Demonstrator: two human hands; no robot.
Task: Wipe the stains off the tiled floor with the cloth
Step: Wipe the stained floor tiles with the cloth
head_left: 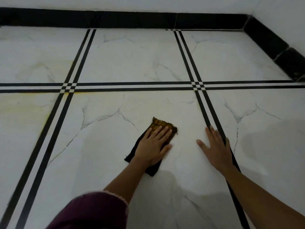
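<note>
A dark folded cloth [162, 124], yellow-stained at its far end, lies flat on the white marble-look tiled floor [132, 63]. My left hand [152, 146] presses down on it with the palm flat and the fingers stretched forward. To its right, apart from the cloth, my right hand [216, 147] rests flat on the bare tile with fingers spread, beside a black double stripe [203, 113]. Yellow stains [24, 111] spread over the tile at the left. They also tint the stripe crossing [67, 92] and the tile beyond it [49, 66].
Black double stripes divide the floor into large tiles. A black skirting [132, 19] runs along the white wall at the back and turns at the corner on the right [267, 37]. A maroon sleeve [92, 210] shows at the bottom.
</note>
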